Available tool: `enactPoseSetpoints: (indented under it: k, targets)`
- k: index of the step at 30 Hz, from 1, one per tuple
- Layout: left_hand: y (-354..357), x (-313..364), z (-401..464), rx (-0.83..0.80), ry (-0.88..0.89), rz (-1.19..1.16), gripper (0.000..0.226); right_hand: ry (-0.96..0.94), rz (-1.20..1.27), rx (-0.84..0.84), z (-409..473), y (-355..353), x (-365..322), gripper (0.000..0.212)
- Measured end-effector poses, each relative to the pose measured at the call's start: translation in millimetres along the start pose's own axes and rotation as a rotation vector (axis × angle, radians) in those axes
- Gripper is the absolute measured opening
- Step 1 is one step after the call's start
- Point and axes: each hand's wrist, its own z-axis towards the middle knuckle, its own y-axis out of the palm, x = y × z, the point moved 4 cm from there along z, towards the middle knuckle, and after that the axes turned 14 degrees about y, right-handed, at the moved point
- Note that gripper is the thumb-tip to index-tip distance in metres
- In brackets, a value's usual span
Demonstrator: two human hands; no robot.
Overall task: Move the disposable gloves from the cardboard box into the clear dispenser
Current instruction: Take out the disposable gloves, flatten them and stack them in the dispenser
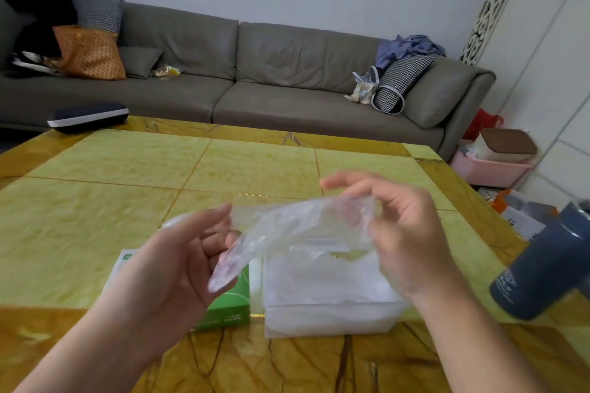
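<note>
A thin clear disposable glove [287, 226] is stretched in the air between both hands, above the table. My left hand [178, 262] pinches its left end with thumb and curled fingers. My right hand [402, 233] grips the right end, index finger extended. Below them stands the clear dispenser [329, 309], holding crumpled clear gloves. To its left, partly hidden by my left hand, lies the green and white cardboard box [230, 306].
A dark blue tumbler [542, 265] stands at the table's right edge. A dark case [89, 116] lies at the far left corner of the yellow stone table [127, 188]. A grey sofa [255, 80] runs behind; a pink basket [491, 169] sits on the floor right.
</note>
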Motion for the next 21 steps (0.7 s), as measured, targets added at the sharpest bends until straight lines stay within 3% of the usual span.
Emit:
enactPoseSetpoints:
  k: [2, 4, 6, 8, 11, 15, 21]
  targets:
    - [12, 8, -1, -0.239, -0.037, -0.268, 0.034, 0.289, 0.33, -0.04, 2, -7, 5, 0.019]
    - [22, 10, -1, -0.329, -0.026, -0.366, 0.046, 0.6, 0.4, -0.049, -1, -13, 17, 0.024]
    - [28, 5, -2, -0.386, 0.126, -0.035, 0.029, 0.792, 0.303, -0.056, -4, -19, 28, 0.024]
    - [41, -4, -2, -0.316, 0.372, 0.615, 0.02, 0.853, 0.203, -0.058, -4, -27, 35, 0.022]
    - [67, -34, 2, -0.398, 0.36, 1.302, 0.023, 0.886, 0.065, -0.077, -5, -32, 41, 0.014]
    - [70, -78, 28, -0.496, 0.223, 1.62, 0.032, 0.944, -0.249, -0.173, -8, -29, 52, 0.009]
    - [66, -94, 59, -0.631, 0.072, 1.732, 0.035, 0.984, -0.522, -0.247, -5, -34, 59, 0.017]
